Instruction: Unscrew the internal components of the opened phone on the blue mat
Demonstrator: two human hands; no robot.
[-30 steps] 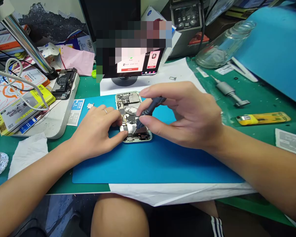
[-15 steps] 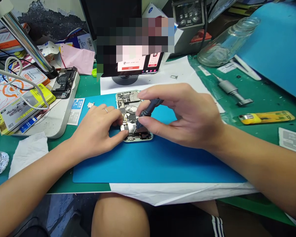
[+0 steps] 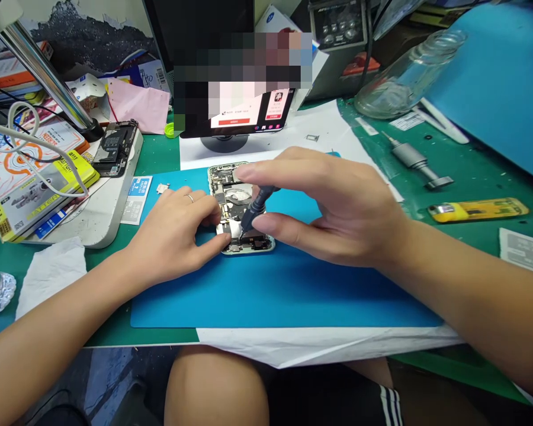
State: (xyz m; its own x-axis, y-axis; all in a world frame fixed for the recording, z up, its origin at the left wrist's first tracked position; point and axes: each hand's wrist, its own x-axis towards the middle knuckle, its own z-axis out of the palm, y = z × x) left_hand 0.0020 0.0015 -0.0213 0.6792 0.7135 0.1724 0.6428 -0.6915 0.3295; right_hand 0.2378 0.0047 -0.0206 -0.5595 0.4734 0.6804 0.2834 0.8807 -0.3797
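Note:
An opened phone (image 3: 237,204) with its inner parts showing lies on the blue mat (image 3: 249,296). Its left edge is gripped by my left hand (image 3: 177,234), thumb on the lower left part and bent fingers beside the frame. Above the phone's right side, my right hand (image 3: 337,207) holds a dark screwdriver (image 3: 255,207) between thumb and fingers. The driver leans, with its tip down at the lower part of the phone. A small metal piece (image 3: 162,188) rests on the mat behind my left hand.
A monitor stand (image 3: 224,144) is behind the phone. At left, boxes (image 3: 44,189) and another opened phone (image 3: 115,148) lie on a white device. A glass jar (image 3: 395,89), a grey tool (image 3: 415,160) and a yellow cutter (image 3: 479,210) are at right.
My right hand's fingers have shifted on the screwdriver, which now stands a little more upright. The driver's tip stays at the lower part of the phone. My left hand has not visibly moved.

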